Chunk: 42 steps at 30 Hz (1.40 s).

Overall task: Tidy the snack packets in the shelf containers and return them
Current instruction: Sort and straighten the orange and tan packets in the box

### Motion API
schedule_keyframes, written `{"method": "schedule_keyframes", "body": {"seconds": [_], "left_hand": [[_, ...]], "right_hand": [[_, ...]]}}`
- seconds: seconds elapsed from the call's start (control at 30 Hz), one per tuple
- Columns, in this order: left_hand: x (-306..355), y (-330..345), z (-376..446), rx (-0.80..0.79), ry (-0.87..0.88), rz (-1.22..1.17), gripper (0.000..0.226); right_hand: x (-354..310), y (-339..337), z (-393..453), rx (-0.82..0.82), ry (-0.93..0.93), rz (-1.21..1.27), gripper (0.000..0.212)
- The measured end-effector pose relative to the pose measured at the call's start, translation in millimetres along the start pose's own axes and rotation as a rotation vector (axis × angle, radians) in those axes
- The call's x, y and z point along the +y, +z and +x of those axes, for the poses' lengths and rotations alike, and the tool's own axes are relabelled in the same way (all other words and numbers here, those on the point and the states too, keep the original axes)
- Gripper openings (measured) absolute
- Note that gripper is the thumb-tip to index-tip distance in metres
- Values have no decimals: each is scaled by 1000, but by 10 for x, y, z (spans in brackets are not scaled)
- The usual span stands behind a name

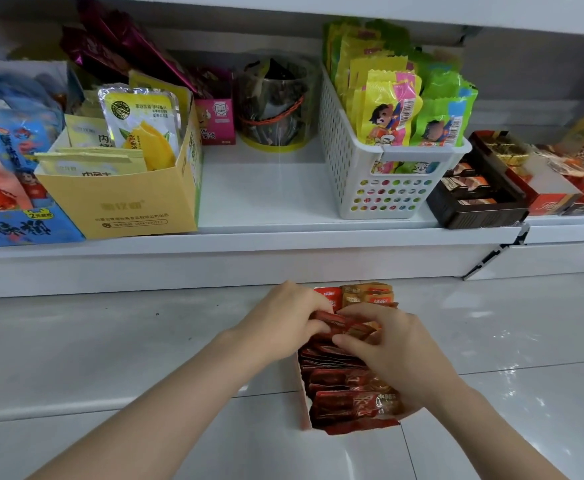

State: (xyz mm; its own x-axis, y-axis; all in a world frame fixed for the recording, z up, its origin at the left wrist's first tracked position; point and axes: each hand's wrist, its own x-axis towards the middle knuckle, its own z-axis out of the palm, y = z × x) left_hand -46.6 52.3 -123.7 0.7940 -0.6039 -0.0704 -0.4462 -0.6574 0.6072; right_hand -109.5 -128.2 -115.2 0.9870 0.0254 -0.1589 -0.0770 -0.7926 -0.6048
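The box (304, 393) of red packets (339, 400) sits on the floor (110, 341) below the shelf (266, 199), likely pulled out for easier sorting. Both hands, left (285, 317) and right (387, 344), curl around packets mid-row, squaring them upright.

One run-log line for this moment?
left hand: holds red packets | right hand: same | box: on floor | shelf gap: free

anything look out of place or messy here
Yes. The box of red packets sits on the floor, off the shelf, both hands gripping its jumbled packets. A bare gap shows on the shelf between yellow box and white basket.
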Motion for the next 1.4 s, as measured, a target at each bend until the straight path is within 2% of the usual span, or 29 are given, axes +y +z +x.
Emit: {"method": "schedule_keyframes", "body": {"seconds": [0.07, 0.1, 0.2, 0.23, 0.27, 0.33, 0.37, 0.4, 0.5, 0.63, 0.8, 0.9, 1.1, 1.3, 1.4], "left_hand": [[-27, 40, 21, 25, -56, -74, 5], [-77, 46, 19, 13, -98, -122, 6], [-230, -21, -72, -96, -225, -351, 30], [-284, -48, -88, -64, -246, -389, 38], [-332, -73, -82, 24, -244, -347, 41], [-357, -111, -60, 195, -200, -117, 25], [-339, -119, -53, 221, -173, -24, 14], [-322, -114, -43, 214, -154, 52, 13], [-288, -17, -25, 196, -168, 190, 18], [-243, 61, 3, 232, -211, 198, 21], [-179, 124, 14, 179, -195, 177, 13], [-178, 125, -8, 154, -167, 238, 23], [-146, 154, -181, 273, -47, 34, 5], [-203, 121, -238, 267, -140, -20, 12], [-205, 113, -231, 313, -165, -20, 12]], "right_hand": [[-5, 25, 20, -10, -36, -57, 13], [-4, 38, 32, -24, -45, -62, 19], [-13, 51, 91, -135, -58, -67, 31], [-17, 51, 115, -179, -59, -66, 32], [-20, 49, 139, -216, -60, -64, 33], [-36, 47, 176, -265, -69, -63, 36], [-44, 46, 181, -282, -78, -61, 38], [-52, 42, 176, -297, -91, -53, 38], [-43, 27, 135, -327, -108, -12, 37], [-6, 11, 106, -357, -74, -24, 38], [10, 17, 48, -341, -94, -34, 38], [-25, 60, -28, -350, -117, 33, 34], [-50, 3, -10, -331, -127, 94, 34], [-103, 44, 31, -344, -114, 106, 30], [-123, 24, 83, -344, -94, 62, 29]]}}
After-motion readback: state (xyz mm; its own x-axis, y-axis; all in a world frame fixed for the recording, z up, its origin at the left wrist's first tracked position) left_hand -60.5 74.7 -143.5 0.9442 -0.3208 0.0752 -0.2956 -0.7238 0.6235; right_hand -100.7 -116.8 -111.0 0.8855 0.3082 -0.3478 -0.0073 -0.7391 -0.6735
